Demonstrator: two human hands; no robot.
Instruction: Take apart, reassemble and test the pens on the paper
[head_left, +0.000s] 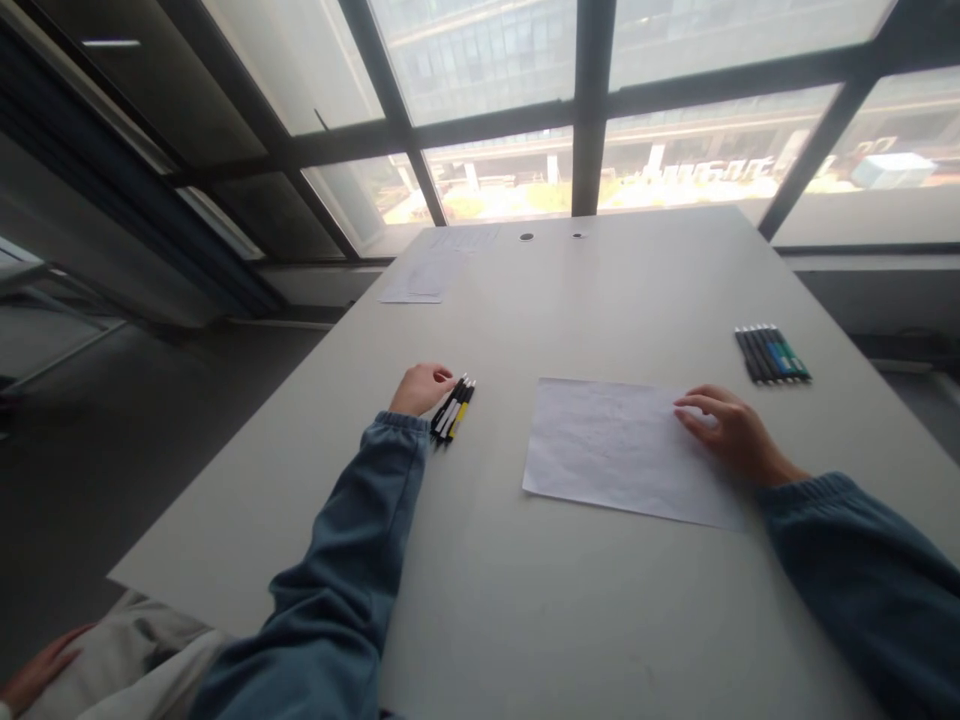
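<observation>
Two blue sleeves (349, 540) flank one paper sheet (600, 445).

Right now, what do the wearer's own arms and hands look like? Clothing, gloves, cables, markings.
Left arm: loose, wrinkled, dull-blue left fabric sleeve with a gathered cuff at the wrist. Right arm: matching dull-blue right fabric sleeve, same gathered cuff. Left hand and right hand: bare, no gloves. No cables or printed markings visible on either arm.

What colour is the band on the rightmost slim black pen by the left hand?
Yellow; that slim pen shows best in the head view.
</observation>
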